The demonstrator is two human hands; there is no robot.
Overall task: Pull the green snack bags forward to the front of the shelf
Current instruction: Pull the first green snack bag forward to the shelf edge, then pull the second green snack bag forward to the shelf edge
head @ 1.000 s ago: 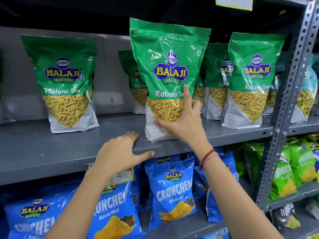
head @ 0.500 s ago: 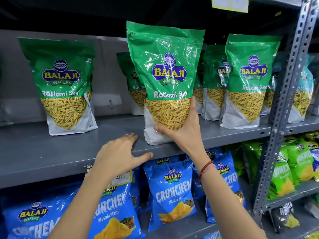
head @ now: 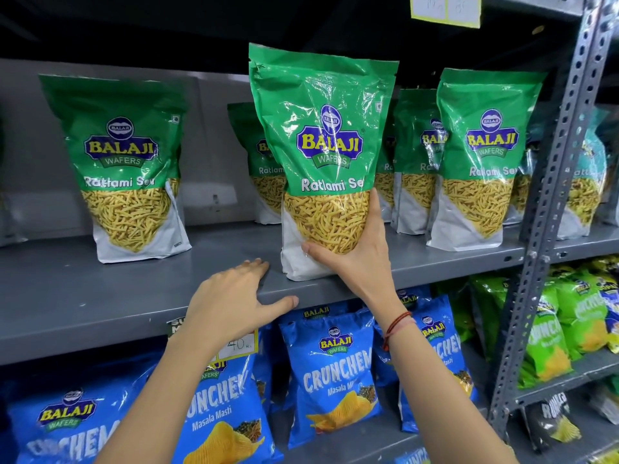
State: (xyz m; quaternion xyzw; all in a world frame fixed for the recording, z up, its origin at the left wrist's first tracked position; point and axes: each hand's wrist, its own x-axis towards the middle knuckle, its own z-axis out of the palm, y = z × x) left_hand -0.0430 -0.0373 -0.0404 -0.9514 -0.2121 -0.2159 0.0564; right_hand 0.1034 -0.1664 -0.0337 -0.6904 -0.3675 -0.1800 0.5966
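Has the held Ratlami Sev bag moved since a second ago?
Yes. The Ratlami Sev bag in the right hand has come forward; its base now sits at the grey shelf front edge.

The green snack bags [head: 323, 155] are showing "BALAJI WAFERS" and "Ratlami Sev" on their fronts. The blue bags [head: 335, 373] below are reading "BALAJI WAFERS", "CRUNCHEM", "Masala Masti". A price tag [head: 239, 344] on the shelf edge [head: 83, 326] is displaying "40".
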